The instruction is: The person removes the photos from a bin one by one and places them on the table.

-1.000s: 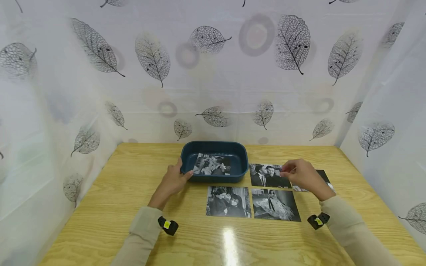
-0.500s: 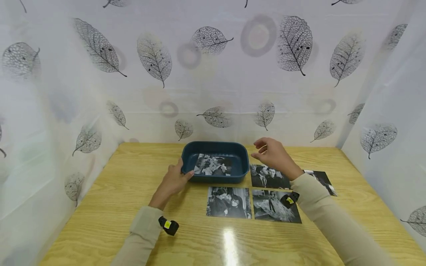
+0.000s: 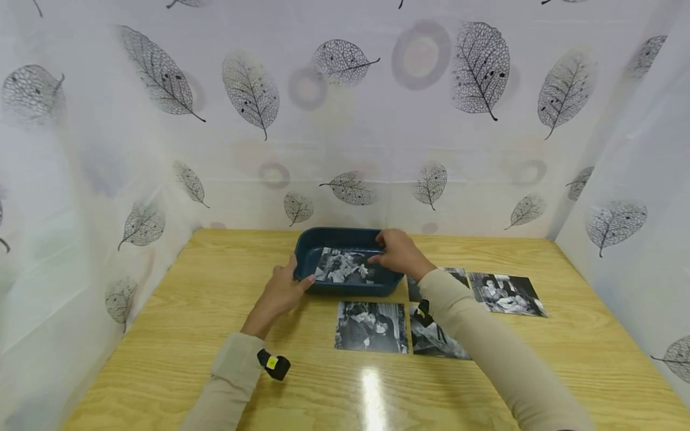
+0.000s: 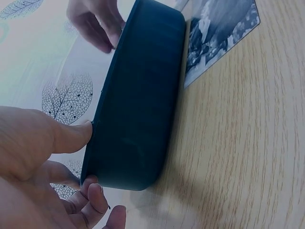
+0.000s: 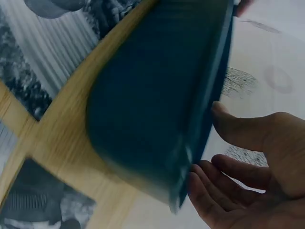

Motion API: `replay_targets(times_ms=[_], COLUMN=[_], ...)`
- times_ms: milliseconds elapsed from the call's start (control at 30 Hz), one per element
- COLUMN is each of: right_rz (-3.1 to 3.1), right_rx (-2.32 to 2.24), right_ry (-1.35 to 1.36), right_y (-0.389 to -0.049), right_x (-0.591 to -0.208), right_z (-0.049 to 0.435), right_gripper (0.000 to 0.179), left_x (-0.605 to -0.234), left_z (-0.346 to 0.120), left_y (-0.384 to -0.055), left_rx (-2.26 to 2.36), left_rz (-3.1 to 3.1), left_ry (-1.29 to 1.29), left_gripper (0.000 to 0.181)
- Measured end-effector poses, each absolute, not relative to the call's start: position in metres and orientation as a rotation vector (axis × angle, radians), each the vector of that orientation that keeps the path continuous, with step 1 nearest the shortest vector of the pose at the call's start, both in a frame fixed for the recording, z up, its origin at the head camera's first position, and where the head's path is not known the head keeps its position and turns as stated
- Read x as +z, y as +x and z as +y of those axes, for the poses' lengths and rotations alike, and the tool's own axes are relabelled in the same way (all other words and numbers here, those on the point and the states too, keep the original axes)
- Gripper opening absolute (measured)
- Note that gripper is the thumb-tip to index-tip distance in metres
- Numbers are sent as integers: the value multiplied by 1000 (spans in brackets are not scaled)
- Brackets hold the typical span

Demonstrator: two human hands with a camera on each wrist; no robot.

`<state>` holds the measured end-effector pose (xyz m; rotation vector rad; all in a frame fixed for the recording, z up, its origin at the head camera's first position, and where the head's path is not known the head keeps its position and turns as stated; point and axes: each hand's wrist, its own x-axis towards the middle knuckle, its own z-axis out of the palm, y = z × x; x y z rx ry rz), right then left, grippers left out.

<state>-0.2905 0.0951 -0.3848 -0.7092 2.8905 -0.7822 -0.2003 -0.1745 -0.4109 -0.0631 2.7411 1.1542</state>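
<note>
A dark blue rectangular basin [image 3: 350, 289] stands at the back of the table with a black-and-white photo [image 3: 342, 265] inside it. My left hand [image 3: 280, 291] holds the basin's left end, thumb at the front rim and fingers round the corner, as the left wrist view shows. Over the basin's right end reaches my right hand [image 3: 401, 254], its thumb and fingertips apart and close to the photo's right edge. In the right wrist view the right hand [image 5: 257, 167] has bent fingers with nothing visible between them; whether they touch the rim I cannot tell.
Several more black-and-white photos lie on the wooden table: one photo [image 3: 372, 327] before the basin, another photo [image 3: 509, 294] at the far right. Two others, including a front photo [image 3: 431, 344], are partly hidden under my right sleeve. A leaf-patterned curtain [image 3: 345, 120] encloses the table.
My right hand has left the photos on the right and moved left, to over the basin. The far-right photo is now fully uncovered. My left hand has stayed on the basin.
</note>
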Motion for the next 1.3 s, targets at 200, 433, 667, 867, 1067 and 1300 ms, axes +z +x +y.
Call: replay_targets(times_ms=[200, 433, 667, 867, 1067, 1300], right_rz=[2857, 2815, 2826, 2838, 2850, 2870], right_rx=[-565, -405, -400, -410, -440, -486], right_ry=[-637, -563, -540, -535, -529, -498], right_y=[-303, -307, -306, -305, -305, -300], right_x=[-397, -404, -407, -410, -412, -414], right_z=[78, 65, 64, 62, 60, 61], right_gripper=[55, 49, 52, 46, 43, 45], left_x=[-410, -408, -408, -409, -410, -412], left_z=[-175, -175, -175, -174, -174, -175], left_y=[-199, -199, -198, -199, -200, -201], left_rx=[1142, 1144, 1165, 1170, 1178, 1167], left_rz=[2746, 2757, 2761, 2763, 2760, 2753], left_ry=[-49, -56, -34, -42, -54, -66], left_gripper=[82, 81, 80, 81, 81, 81])
